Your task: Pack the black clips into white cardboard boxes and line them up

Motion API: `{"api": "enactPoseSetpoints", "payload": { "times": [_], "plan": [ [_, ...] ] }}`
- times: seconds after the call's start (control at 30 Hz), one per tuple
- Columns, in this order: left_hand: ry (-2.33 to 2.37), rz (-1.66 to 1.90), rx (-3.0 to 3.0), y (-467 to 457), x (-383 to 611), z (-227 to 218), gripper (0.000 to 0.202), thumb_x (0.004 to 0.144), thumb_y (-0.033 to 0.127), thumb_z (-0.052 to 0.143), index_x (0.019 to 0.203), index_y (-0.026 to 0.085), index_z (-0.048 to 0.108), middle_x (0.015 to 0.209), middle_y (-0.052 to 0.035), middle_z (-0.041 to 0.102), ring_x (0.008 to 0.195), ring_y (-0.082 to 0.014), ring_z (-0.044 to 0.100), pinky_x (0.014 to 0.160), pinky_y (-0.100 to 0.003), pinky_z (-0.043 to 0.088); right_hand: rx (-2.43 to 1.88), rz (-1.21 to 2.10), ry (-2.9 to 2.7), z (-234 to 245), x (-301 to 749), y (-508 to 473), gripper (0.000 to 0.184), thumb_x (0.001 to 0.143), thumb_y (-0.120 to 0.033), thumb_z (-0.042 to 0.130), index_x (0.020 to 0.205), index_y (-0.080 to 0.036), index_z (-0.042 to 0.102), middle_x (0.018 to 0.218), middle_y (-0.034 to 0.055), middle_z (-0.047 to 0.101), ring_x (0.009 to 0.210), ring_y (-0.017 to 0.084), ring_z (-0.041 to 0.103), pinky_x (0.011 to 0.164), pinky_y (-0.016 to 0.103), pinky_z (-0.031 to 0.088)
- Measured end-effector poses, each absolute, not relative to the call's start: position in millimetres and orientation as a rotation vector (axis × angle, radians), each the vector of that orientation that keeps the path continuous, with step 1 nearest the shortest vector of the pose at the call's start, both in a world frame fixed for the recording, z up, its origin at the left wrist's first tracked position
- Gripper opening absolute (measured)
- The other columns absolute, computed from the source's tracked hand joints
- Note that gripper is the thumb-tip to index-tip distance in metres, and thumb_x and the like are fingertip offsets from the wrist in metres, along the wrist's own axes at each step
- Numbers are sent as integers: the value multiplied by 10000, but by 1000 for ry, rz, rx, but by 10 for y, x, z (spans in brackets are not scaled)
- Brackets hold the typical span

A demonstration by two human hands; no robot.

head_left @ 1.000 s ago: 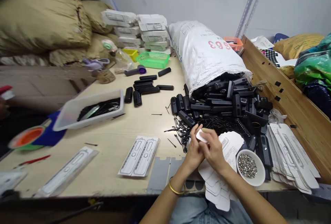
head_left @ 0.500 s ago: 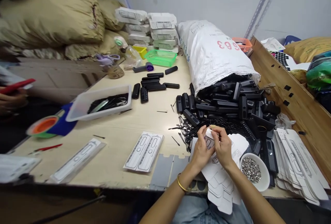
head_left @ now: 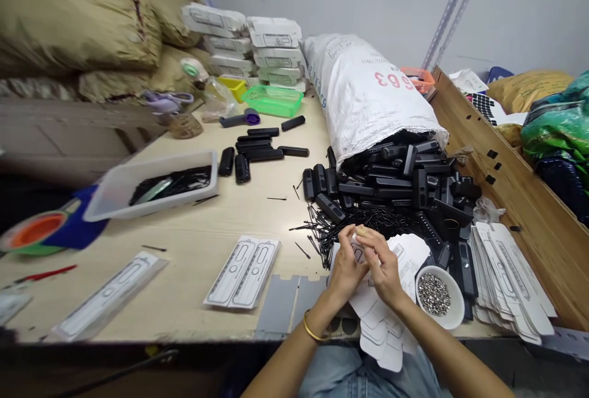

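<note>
Between both hands is a small white printed cardboard box [head_left: 358, 253], mostly covered by fingers. My left hand [head_left: 346, 270] is closed around its left side. My right hand [head_left: 381, 263] grips it from the right, fingertips bent over the upper end. Under my wrists, a fan of white cardboard blanks [head_left: 384, 333] spills over the table edge toward my lap. Just beyond my fingers lies a heap of thin black pins [head_left: 322, 229]. A white bowl [head_left: 456, 317] of small shiny metal pieces stands right of my right hand.
Black plastic cases [head_left: 391, 183] spill from a large white sack [head_left: 372, 91]. Flat printed cartons [head_left: 510, 281] lie at right beside a wooden board [head_left: 519, 202]. Two packed cartons [head_left: 242, 272] lie left of my hands. A plastic tub [head_left: 103, 205] stands farther left.
The view has shifted, so the table's contents sit farther left. My right fingers have closed farther over the box's top. The other person's hand at far left has left the view.
</note>
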State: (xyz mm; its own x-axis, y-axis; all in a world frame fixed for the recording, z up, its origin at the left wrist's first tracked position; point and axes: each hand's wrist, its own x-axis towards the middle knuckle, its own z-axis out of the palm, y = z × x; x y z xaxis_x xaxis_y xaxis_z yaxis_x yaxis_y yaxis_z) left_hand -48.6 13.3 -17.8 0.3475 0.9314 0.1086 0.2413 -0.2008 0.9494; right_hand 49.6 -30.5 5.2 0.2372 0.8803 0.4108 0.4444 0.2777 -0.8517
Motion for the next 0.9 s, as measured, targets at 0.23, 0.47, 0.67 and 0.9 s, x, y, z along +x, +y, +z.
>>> {"api": "enactPoseSetpoints", "payload": {
  "times": [0.23, 0.47, 0.67, 0.9],
  "plan": [
    [1902, 576, 1915, 350, -1435, -190, 514, 737, 484, 549, 1101, 128, 481, 932, -138, 609, 920, -309, 580, 767, -417, 463, -1491, 480, -2268, -250, 183, 172, 295, 863, -186, 499, 1141, -184, 599, 1227, 83, 575, 1170, 227, 471, 985, 396, 396],
    [2185, 313, 2138, 515, -1867, -605, 694, 785, 524, 485, 1355, 145, 371, 1436, -232, 259, 1331, -422, 178, 1013, -628, 162, -1354, 190, -2764, -689, 63, 428, 471, 799, -449, 607, 1132, -116, 599, 1272, 149, 526, 1211, 293, 425, 1073, 484, 251],
    [2211, 279, 2039, 577, -1820, -635, 700, 839, 491, 417, 1422, 146, 241, 1460, -260, 163, 1347, -450, 104, 989, -670, 134, -1592, 142, -2544, -432, 861, 491, 245, 809, -373, 627, 937, -170, 675, 1065, 102, 636, 1106, 245, 499, 1079, 470, 233],
    [1640, 362, 2310, 482, -1412, -637, 496, 838, 241, 467, 1321, 140, 419, 1243, -206, 435, 1136, -311, 464, 934, -449, 389, -1683, 182, -2338, -221, 1237, 467, 137, 832, -260, 601, 934, -243, 691, 1190, 45, 591, 1128, 216, 485, 1068, 496, 231]
  ]
}}
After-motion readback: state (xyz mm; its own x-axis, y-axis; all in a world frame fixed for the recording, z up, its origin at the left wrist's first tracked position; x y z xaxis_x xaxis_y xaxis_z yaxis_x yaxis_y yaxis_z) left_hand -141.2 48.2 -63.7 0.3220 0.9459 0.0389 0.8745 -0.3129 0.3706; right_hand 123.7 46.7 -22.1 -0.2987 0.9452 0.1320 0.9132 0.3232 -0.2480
